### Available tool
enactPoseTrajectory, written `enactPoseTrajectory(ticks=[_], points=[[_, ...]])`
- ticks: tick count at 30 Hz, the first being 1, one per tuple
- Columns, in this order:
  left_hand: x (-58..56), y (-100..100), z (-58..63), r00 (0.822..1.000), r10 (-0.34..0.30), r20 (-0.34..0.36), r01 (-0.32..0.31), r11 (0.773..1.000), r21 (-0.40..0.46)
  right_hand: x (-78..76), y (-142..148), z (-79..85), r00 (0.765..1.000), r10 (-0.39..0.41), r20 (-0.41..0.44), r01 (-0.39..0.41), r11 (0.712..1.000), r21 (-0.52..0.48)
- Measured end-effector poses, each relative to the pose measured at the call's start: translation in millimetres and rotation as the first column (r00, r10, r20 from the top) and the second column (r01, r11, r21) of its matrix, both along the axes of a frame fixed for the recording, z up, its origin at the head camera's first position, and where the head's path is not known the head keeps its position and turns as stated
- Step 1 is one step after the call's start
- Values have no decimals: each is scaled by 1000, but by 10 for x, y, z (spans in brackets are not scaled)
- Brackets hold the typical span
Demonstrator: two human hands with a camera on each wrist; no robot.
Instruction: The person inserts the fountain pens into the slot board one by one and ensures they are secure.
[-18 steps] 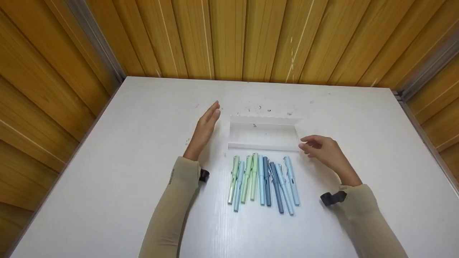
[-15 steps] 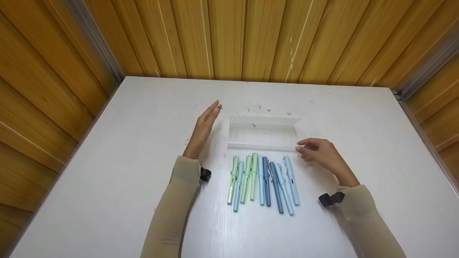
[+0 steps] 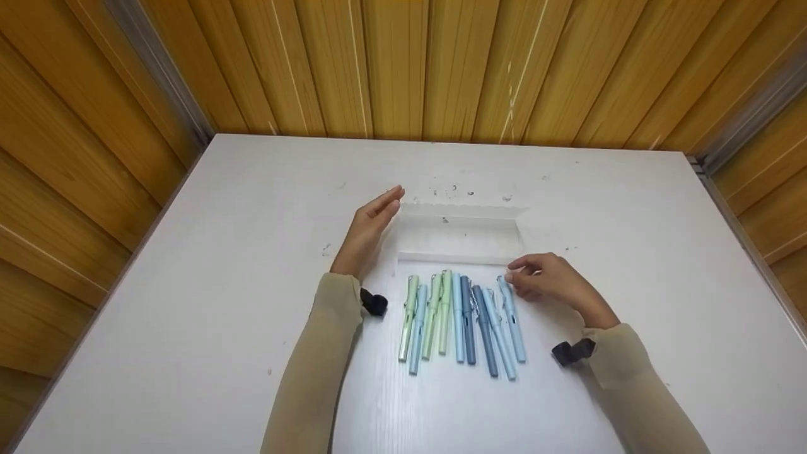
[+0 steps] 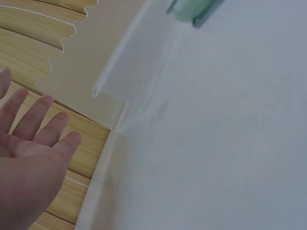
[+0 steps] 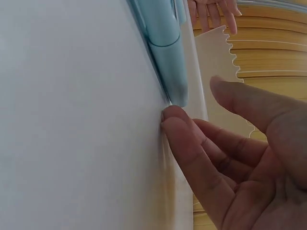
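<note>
On the white table (image 3: 189,265) several capped pens lie in a rough row: green ones at the left, light and dark blue ones rightward. My right hand (image 3: 558,280) is at the clip end of the rightmost light blue pen (image 3: 516,328). In the right wrist view, its fingertips (image 5: 177,124) are right at the tip of that pen's cap (image 5: 168,67), with the thumb held apart. A clear tray (image 3: 457,257) with one wavy edge stands just behind the pens. Beside its left end my left hand (image 3: 371,227) is held with fingers extended, holding nothing.
Dark specks (image 3: 471,193) mark the table behind the tray. Wood-patterned panels (image 3: 391,69) rise beyond the table's back edge and at both sides. A black wrist camera (image 3: 574,352) sits on the right sleeve, another (image 3: 375,304) on the left.
My right hand has moved left and nearer, from the tray's right end to the rightmost light blue pen. My left hand has shifted slightly right, toward the tray. The pens have stayed put.
</note>
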State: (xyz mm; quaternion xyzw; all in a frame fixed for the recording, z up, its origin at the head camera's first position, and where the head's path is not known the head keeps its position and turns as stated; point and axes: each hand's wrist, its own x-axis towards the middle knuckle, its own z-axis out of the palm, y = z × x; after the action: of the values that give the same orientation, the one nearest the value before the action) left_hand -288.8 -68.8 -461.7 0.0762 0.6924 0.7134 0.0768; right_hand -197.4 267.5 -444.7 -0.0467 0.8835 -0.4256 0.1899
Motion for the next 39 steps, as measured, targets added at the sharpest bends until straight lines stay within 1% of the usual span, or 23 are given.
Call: enactPoseTrajectory(ticks=[4, 8, 11, 13, 17, 19, 23, 30, 31, 32, 38, 39], points=[[-17, 59, -61, 999, 16, 46, -16, 1000, -6, 7, -41, 11, 1000, 15, 21, -15, 1000, 7], [-14, 102, -66, 997, 61, 56, -60, 998, -16, 3, -65, 25, 999, 28, 21, -28, 999, 36], [-2, 135, -40, 995, 96, 33, -95, 995, -36, -4, -76, 33, 999, 30, 14, -31, 996, 81], [12, 158, -20, 993, 119, 24, -118, 992, -33, -11, -85, 38, 999, 40, 9, -40, 993, 115], [24, 193, -2, 987, 161, -11, -161, 984, -77, -26, -105, 49, 999, 52, 7, -53, 984, 169], [23, 203, -3, 985, 171, -20, -172, 981, -92, -29, -114, 60, 998, 59, 3, -59, 981, 184], [19, 206, -8, 984, 174, -38, -177, 978, -108, -27, -126, 77, 998, 62, 1, -61, 976, 208], [31, 182, -15, 984, 149, -98, -159, 982, -101, -21, -129, 72, 996, 86, -28, -78, 970, 230], [32, 183, -17, 984, 151, -98, -161, 981, -104, -21, -132, 71, 996, 88, -27, -79, 971, 226], [61, 182, 30, 985, 146, -89, -155, 982, -109, -20, -134, 68, 996, 90, -28, -82, 971, 224], [51, 203, 20, 985, 162, -58, -168, 977, -132, -21, -163, 58, 994, 99, -36, -89, 974, 208], [21, 206, -32, 984, 169, -63, -176, 975, -135, -22, -167, 57, 994, 100, -37, -90, 975, 204]])
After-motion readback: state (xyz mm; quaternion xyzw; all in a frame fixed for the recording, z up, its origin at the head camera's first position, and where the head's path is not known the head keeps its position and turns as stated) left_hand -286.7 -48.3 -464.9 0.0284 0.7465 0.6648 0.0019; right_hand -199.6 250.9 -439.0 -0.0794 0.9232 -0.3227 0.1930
